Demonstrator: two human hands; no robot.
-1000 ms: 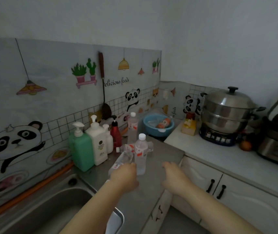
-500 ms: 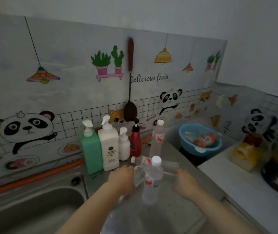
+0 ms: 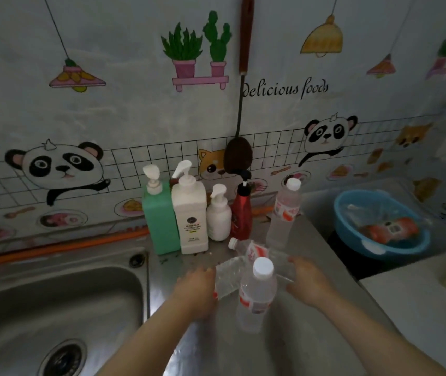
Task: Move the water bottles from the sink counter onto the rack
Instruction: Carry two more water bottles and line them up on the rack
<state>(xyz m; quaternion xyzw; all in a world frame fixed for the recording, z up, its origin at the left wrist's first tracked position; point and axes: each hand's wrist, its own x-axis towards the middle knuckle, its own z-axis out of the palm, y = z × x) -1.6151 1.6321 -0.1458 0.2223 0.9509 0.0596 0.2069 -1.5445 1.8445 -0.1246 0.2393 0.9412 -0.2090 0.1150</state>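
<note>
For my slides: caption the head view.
Both hands, left hand and right hand, reach lying clear plastic water bottles on steel sink counter.

Two bare forearms come into view from the bottom edge, below the sink counter (image 3: 311, 335). No sleeve, watch or ring is seen on them. The left hand (image 3: 197, 291) and the right hand (image 3: 308, 283) wear no gloves. The picture is dim and a little blurred, so nails are not clear.

We have only one view, from a camera on the person's head. It looks forward and down, close to the steel counter (image 3: 311, 335). The sink (image 3: 53, 316) fills the lower left of the frame, the decorated wall (image 3: 135, 104) fills the upper half, and both forearms enter from the bottom edge.
</note>
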